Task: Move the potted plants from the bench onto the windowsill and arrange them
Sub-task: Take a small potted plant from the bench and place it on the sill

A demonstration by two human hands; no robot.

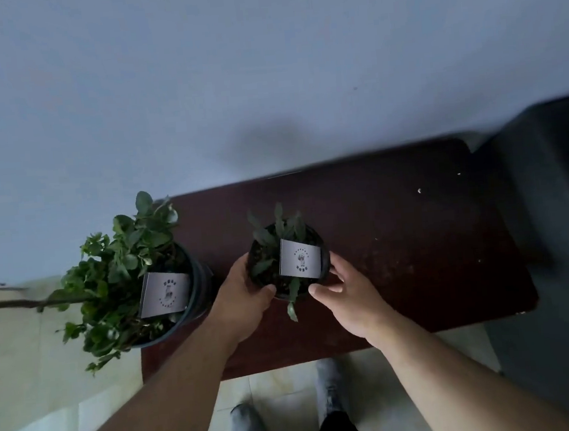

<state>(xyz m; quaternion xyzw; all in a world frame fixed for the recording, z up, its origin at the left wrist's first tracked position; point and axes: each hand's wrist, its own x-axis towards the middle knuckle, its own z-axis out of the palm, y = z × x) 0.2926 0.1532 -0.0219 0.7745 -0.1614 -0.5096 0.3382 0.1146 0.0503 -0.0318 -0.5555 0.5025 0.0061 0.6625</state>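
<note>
A small black pot [274, 271] with a few narrow leaves and a grey label card stands near the middle of the dark wooden bench [398, 239]. My left hand [245, 294] wraps its left side and my right hand [345, 296] cups its right side. Whether the pot is lifted off the bench I cannot tell. A larger dark pot [193, 292] with a bushy green plant and its own grey card sits at the bench's left end, untouched. No windowsill is in view.
A pale wall [264, 79] rises directly behind the bench. A dark grey object [559, 225] stands against the bench's right end. Light floor tiles [33, 392] lie to the left and below, with my feet [329, 393] close to the bench's front edge.
</note>
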